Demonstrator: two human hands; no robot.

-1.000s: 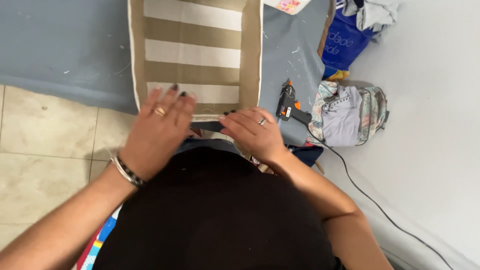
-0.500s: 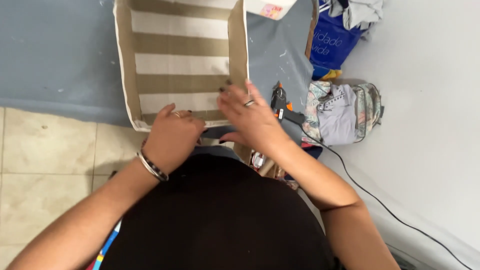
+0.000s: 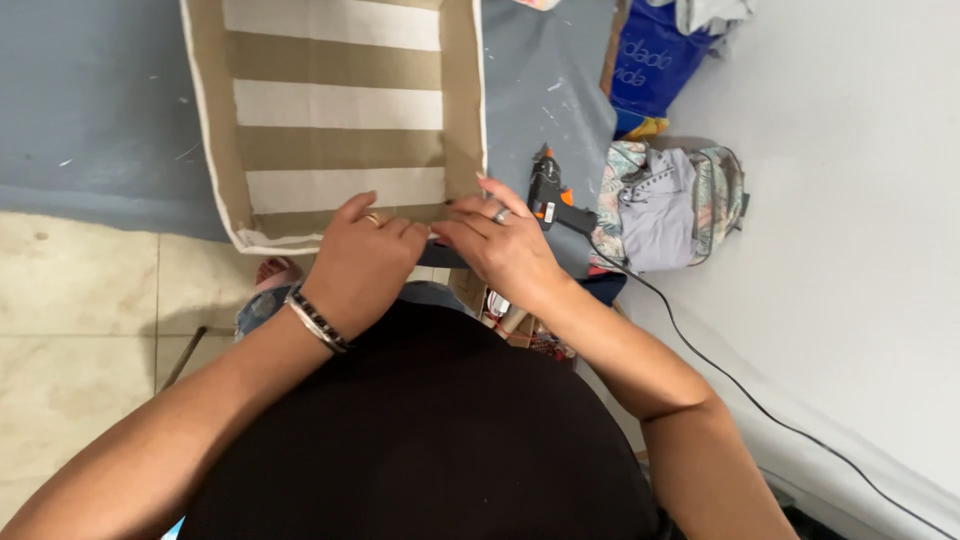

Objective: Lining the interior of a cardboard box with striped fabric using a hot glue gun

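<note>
Blue-grey mat (image 3: 90, 120) lay over the tiled floor (image 3: 70, 300) at far left. On it sat the striped fabric box (image 3: 330, 120), tan and white, its near wall towards me. My left hand (image 3: 365, 262) lay on that near edge, fingers curled and pressed down on the fabric, a bracelet (image 3: 316, 320) at the wrist. My right hand (image 3: 500, 245) met it at the box's near right corner, fingertips pinching the rim. Black glue gun (image 3: 550, 195) lay just right of it, beside a patterned backpack (image 3: 665, 200).
</note>
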